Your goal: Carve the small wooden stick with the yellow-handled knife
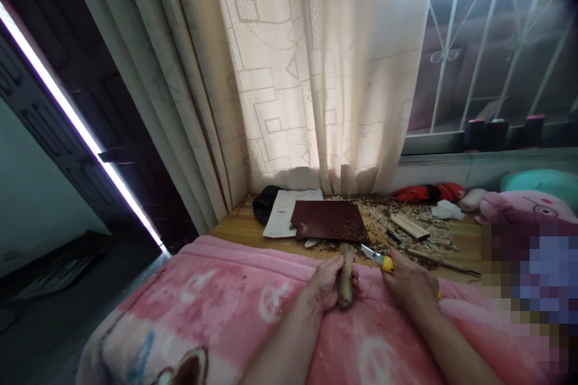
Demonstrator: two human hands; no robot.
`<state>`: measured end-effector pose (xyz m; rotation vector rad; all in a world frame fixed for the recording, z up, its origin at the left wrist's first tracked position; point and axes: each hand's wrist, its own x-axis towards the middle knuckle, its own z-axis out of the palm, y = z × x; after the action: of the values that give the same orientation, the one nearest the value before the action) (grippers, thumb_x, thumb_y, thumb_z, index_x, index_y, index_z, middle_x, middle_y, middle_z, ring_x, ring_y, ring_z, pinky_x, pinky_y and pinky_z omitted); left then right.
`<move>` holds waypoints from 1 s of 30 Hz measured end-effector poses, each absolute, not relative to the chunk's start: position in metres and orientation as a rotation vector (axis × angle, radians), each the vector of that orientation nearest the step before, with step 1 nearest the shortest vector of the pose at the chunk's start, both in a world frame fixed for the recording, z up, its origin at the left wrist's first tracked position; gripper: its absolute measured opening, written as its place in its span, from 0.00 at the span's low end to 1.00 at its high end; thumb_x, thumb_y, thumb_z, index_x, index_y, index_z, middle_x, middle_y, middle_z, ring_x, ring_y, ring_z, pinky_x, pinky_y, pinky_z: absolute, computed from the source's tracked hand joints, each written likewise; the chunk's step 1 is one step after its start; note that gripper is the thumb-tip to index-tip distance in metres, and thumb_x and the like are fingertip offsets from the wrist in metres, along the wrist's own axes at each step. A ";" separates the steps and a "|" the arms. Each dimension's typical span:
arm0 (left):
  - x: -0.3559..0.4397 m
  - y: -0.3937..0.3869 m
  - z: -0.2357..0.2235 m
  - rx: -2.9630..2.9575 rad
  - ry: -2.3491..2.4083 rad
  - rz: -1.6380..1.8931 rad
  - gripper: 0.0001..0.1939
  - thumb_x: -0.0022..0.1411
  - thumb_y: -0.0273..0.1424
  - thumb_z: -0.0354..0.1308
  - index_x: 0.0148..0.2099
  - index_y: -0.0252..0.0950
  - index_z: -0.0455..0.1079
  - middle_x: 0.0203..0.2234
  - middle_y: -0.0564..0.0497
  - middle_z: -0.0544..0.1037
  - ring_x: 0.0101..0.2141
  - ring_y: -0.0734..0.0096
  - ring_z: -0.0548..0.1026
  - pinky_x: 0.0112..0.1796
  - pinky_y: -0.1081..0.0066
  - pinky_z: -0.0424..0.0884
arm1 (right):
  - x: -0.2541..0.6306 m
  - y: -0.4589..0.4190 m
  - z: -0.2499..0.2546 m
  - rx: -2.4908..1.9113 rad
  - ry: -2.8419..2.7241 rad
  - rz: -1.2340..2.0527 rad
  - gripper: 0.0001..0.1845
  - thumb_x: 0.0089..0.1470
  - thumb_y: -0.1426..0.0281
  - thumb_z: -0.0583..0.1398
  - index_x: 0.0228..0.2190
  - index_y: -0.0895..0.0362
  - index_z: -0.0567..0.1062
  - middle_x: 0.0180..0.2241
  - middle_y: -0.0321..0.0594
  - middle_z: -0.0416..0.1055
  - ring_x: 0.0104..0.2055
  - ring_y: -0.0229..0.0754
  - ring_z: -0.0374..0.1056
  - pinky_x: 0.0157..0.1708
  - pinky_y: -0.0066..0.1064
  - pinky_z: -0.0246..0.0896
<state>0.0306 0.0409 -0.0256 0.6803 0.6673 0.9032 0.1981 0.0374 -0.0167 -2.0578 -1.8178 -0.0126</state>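
Observation:
A short, bark-covered stick [345,281] is upright in my left hand [326,283], whose fingers are wrapped round it above the pink blanket [217,289]. To the right, my right hand [413,286] grips a yellow utility knife [387,263]. Its metal blade is out and points up and left toward the stick, with a gap between them. Beyond my hands, a dark red board [332,219] lies on the wooden table, partly over a white printed sheet [275,219]. Wood shavings [377,201] are scattered on and around the board.
On the table's right lie a pale wooden block [410,226], a thin stick [445,263], crumpled white tissue [448,210] and a red-orange item [428,192]. A pink plush toy [524,207] is at the far right. A black bag [265,204] sits by the curtain [280,72].

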 end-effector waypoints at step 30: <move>0.040 0.033 -0.024 1.073 0.893 0.775 0.21 0.48 0.41 0.47 0.43 0.34 0.55 0.15 0.55 0.66 0.11 0.81 0.61 0.12 0.82 0.56 | 0.195 0.035 -0.026 -1.977 -2.064 -0.025 0.06 0.42 0.70 0.48 0.25 0.55 0.64 0.24 0.38 0.68 0.27 0.37 0.61 0.23 0.26 0.40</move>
<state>0.0396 0.0327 -0.0235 1.0726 0.8930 0.7747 0.1948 0.0351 -0.0256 -1.9769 -2.0636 -0.0249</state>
